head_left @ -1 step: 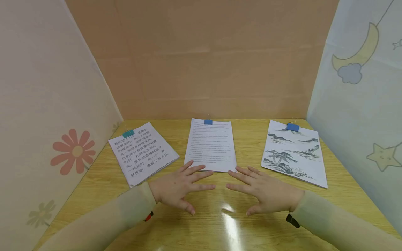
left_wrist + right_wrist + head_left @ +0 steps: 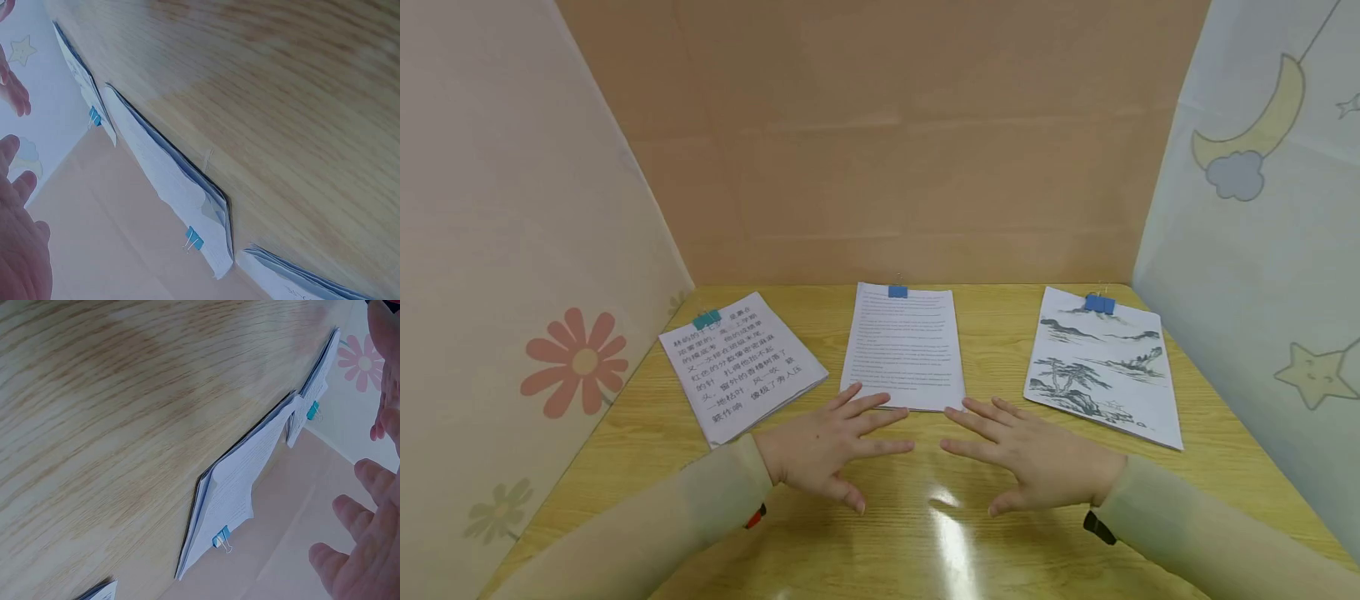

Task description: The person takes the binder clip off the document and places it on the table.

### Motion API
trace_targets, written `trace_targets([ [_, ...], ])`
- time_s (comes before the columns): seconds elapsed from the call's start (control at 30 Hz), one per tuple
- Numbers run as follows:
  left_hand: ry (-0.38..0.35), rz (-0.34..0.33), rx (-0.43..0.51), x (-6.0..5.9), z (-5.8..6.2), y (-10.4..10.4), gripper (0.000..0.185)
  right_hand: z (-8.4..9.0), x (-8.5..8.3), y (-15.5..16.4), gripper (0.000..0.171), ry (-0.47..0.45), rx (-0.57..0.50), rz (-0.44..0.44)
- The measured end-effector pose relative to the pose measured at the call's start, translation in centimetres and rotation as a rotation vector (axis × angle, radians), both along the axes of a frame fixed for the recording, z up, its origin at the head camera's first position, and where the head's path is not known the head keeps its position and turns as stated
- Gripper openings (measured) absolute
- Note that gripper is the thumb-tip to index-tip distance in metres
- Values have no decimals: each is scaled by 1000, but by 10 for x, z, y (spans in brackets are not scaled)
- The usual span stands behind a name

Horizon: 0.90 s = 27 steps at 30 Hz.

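Observation:
Both hands are held over the near half of the table, fingers spread and holding nothing. My left hand [image 2: 827, 446] is nearest the lower left corner of the middle paper stack [image 2: 901, 354], which is covered in small print and has a blue binder clip [image 2: 898, 292] at its top. Close to that stack's lower right corner is my right hand [image 2: 1041, 454]. On the left, a stack with large Chinese characters [image 2: 741, 367] lies tilted under a teal binder clip [image 2: 707, 320]. A stack with an ink landscape [image 2: 1097, 358] lies on the right, with another blue binder clip [image 2: 1099, 303].
The wood-grain table [image 2: 895, 533] ends at a tan back panel [image 2: 895, 150]. Pale side panels stand left [image 2: 490, 208] and right [image 2: 1232, 267], printed with flowers, a moon and stars. In the left wrist view, the middle stack's pages [image 2: 169, 169] are slightly fanned.

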<state>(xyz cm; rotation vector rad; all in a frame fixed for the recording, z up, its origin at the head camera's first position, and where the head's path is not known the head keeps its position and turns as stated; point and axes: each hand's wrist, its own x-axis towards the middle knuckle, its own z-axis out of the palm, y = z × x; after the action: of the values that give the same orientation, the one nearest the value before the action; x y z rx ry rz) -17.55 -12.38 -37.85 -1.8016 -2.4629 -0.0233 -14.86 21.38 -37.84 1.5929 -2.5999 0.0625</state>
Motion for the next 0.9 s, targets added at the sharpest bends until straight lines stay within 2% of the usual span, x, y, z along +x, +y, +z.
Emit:
trace_targets([
  [0.27,-35,8,8,0,0,-1,89,0,0,-1,99,-6,-14,-9],
  [0.57,-17,2,30,0,1,-3,86,3,-1,-2,95,4,-23,-3],
  [0.73,-32,18,36,1,-1,-2,83,3,-1,0,94,15,-18,-19],
  [0.9,-121,86,90,2,-4,4,84,0,-8,7,88,16,-65,-68],
])
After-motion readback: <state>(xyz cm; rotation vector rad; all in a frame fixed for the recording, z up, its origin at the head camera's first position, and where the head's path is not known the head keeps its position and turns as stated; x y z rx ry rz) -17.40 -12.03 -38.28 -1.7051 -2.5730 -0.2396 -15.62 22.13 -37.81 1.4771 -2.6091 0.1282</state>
